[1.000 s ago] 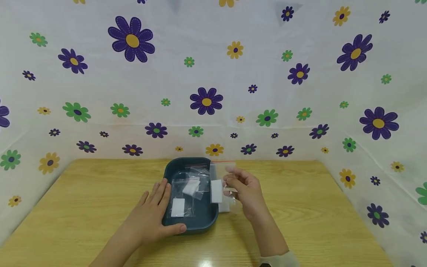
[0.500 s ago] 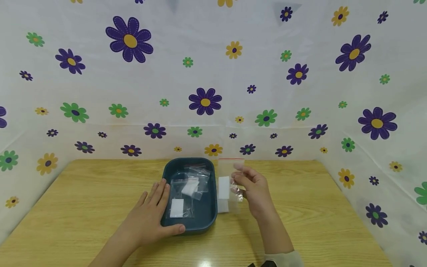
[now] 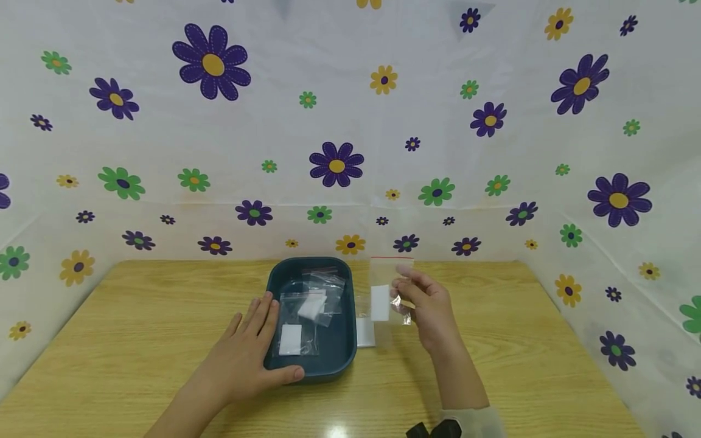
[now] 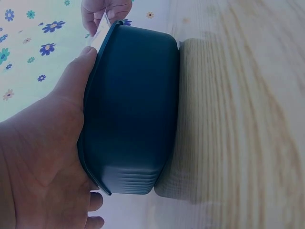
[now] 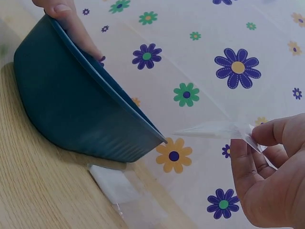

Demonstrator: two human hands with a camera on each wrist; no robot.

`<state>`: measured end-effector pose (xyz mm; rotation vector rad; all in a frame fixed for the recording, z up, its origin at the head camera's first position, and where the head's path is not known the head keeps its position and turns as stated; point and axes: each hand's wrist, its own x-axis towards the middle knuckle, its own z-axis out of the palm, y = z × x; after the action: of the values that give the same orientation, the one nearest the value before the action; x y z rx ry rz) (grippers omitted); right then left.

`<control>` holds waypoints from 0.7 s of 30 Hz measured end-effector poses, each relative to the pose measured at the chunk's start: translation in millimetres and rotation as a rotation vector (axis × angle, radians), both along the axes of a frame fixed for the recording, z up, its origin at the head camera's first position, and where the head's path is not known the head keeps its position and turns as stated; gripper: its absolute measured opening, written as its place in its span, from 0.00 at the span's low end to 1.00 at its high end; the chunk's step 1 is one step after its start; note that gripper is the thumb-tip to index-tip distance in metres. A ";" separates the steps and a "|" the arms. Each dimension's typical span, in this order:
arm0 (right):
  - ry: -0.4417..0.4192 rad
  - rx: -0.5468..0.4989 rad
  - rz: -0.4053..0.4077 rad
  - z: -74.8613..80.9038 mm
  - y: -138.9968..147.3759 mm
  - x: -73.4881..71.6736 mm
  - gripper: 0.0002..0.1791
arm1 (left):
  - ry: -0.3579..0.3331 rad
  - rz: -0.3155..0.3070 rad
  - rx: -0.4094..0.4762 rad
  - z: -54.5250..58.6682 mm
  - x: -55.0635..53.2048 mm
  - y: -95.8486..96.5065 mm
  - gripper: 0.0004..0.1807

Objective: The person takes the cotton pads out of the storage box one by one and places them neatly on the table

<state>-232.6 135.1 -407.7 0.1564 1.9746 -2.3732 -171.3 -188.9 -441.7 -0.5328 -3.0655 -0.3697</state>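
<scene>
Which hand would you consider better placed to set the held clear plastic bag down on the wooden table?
Probably the right hand: it pinches the clear plastic bag above the wooden table, right of the dark blue rounded tray, while the left hand rests on the tray's left rim.

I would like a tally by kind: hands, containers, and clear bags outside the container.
Hands: 2, left hand and right hand
Containers: 1, dark blue container
Clear bags outside it: 2, held bag and bag on the table
Total: 5
</scene>
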 end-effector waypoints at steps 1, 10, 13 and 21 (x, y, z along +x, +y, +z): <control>-0.002 0.002 -0.002 -0.7 0.9 -0.8 0.18 | 0.000 0.000 -0.001 0.2 -0.2 -0.1 0.69; -0.028 0.002 -0.031 -6.1 8.5 -5.6 0.18 | -0.003 0.000 0.002 1.0 -0.8 -0.2 0.70; -0.032 0.008 -0.043 -8.6 11.7 -7.0 0.18 | -0.003 0.000 0.001 2.1 -0.5 0.2 0.69; -0.057 0.013 -0.063 -16.8 19.4 -9.9 0.19 | -0.003 -0.001 0.001 4.8 -0.2 0.5 0.69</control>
<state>-242.5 154.5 -424.5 0.2876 1.9889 -2.3658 -171.5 -188.4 -436.9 -0.5339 -3.0677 -0.3717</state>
